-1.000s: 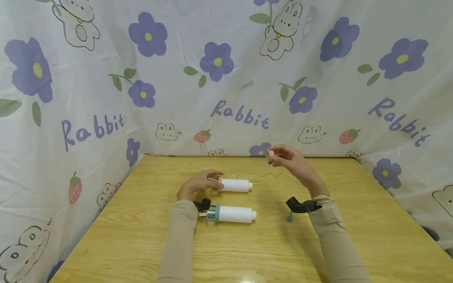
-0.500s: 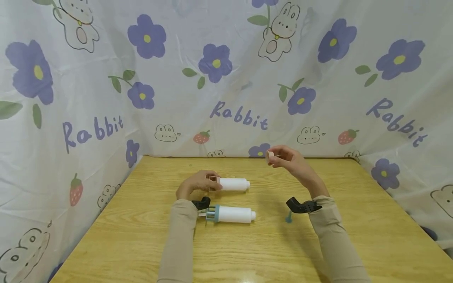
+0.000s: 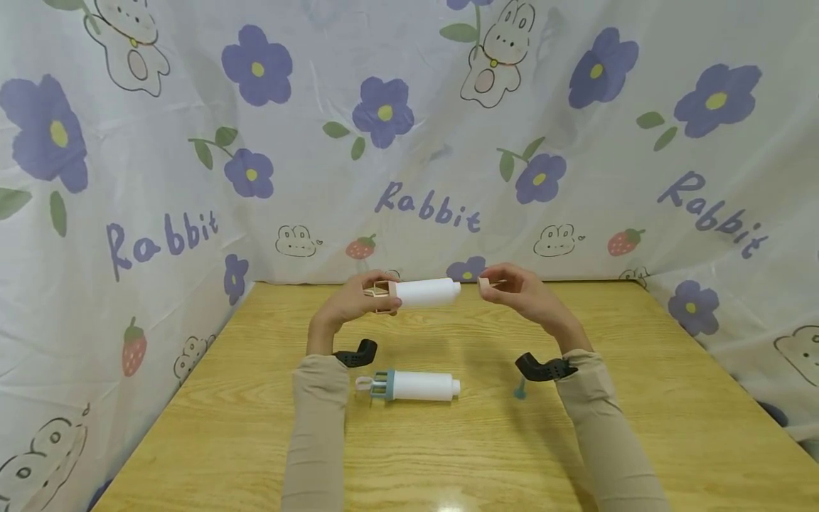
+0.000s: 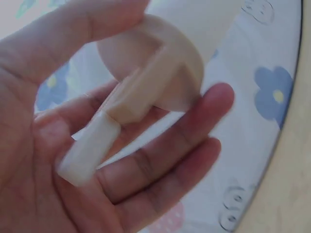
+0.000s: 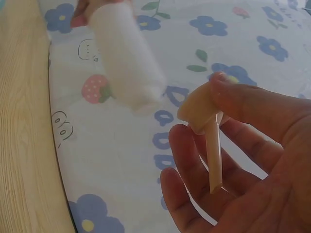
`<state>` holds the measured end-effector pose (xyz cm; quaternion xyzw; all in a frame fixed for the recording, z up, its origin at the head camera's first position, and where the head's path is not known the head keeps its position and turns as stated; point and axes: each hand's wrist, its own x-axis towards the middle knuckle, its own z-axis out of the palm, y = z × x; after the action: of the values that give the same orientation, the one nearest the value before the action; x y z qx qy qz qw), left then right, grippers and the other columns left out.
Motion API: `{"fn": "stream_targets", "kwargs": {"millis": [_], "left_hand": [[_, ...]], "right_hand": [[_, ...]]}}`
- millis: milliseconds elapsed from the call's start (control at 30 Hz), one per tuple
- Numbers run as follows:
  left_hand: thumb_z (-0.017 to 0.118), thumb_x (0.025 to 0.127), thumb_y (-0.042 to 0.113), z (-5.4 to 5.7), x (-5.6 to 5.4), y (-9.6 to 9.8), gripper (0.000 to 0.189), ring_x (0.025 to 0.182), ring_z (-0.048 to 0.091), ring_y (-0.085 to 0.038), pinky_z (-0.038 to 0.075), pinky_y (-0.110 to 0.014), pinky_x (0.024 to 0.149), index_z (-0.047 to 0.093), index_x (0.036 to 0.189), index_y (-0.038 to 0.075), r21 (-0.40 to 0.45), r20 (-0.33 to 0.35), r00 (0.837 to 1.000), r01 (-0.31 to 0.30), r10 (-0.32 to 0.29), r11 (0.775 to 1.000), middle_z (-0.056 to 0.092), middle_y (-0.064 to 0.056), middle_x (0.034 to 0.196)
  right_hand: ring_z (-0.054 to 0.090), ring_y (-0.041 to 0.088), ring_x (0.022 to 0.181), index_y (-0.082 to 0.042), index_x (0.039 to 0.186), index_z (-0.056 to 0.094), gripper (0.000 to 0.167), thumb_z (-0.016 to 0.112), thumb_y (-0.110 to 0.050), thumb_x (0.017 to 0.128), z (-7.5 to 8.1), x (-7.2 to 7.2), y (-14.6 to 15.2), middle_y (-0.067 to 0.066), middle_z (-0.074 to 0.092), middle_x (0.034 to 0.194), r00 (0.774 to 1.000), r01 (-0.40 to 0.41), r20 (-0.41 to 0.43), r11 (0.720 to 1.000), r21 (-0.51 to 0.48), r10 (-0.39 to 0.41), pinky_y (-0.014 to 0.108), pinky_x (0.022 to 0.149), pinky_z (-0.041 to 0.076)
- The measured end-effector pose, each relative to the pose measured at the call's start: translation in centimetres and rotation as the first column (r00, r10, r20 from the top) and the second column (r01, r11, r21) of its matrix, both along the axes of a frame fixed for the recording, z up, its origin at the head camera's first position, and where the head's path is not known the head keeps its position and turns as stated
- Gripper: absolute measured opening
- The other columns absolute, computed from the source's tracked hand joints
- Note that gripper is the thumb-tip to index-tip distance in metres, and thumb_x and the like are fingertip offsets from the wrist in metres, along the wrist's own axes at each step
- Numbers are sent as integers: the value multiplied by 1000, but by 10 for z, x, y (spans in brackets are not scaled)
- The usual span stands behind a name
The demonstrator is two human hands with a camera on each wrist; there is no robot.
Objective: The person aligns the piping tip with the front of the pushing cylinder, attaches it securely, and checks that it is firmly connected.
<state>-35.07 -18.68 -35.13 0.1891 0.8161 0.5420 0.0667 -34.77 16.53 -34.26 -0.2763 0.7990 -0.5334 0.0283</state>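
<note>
My left hand point(image 3: 352, 302) holds a white bottle-like cylinder point(image 3: 424, 292) by its beige collar, raised above the table with its narrow neck to the right. In the left wrist view, thumb and fingers lie around the beige collar point(image 4: 150, 63), from which a bar with a white end point(image 4: 90, 148) sticks out toward the palm. My right hand point(image 3: 521, 290) pinches a small beige cap-like piece point(image 5: 199, 107) with a thin stem point(image 5: 214, 158), a short gap from the neck. A second white cylinder point(image 3: 422, 386) with a teal collar point(image 3: 386, 385) lies on the table, nearer me.
A small teal piece with a stem point(image 3: 520, 390) lies on the wooden table point(image 3: 448, 455), below the right wrist's black camera mount point(image 3: 544, 368). A patterned cloth point(image 3: 409, 178) hangs behind the table and along its sides.
My left hand has gripped the beige-collared cylinder and lifted it off the table, up level with my right hand. The right hand still pinches the beige piece, nearly in place.
</note>
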Motion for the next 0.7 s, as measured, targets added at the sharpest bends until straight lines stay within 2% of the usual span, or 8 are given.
{"fn": "stream_targets", "kwargs": {"millis": [167,367,567,700], "left_hand": [[77,88,19,16,11,5,46,98,67,-28,57,-38,86,61,131,14,21,-84,996,28,-26,999,57,-15,131],[77,89,20,30,22,11,44,94,65,-27,54,-35,81,62,130,19,-17,-144,986,80,-82,997,58,-12,129],[77,89,19,33,23,17,44,92,62,-27,52,-34,79,61,130,19,-45,-155,984,84,-90,995,56,-12,132],[78,88,19,32,21,20,44,93,63,-26,53,-34,79,62,129,17,-63,-180,979,81,-91,995,58,-13,130]], "right_hand": [[61,24,113,-3,132,56,42,70,-16,94,1,0,-4,17,56,135,1000,-20,3,1000,-16,20,41,98,50],[62,20,107,-4,130,57,40,70,-15,94,3,3,-6,13,58,128,999,-24,-23,999,-41,23,37,95,51],[62,19,106,-3,129,58,38,69,-15,94,4,4,-3,10,59,127,1000,-12,-28,999,-39,11,37,95,51],[63,19,110,-5,128,60,39,71,-20,94,4,4,-3,12,59,129,1000,-19,-10,999,-32,19,42,98,51]]}}
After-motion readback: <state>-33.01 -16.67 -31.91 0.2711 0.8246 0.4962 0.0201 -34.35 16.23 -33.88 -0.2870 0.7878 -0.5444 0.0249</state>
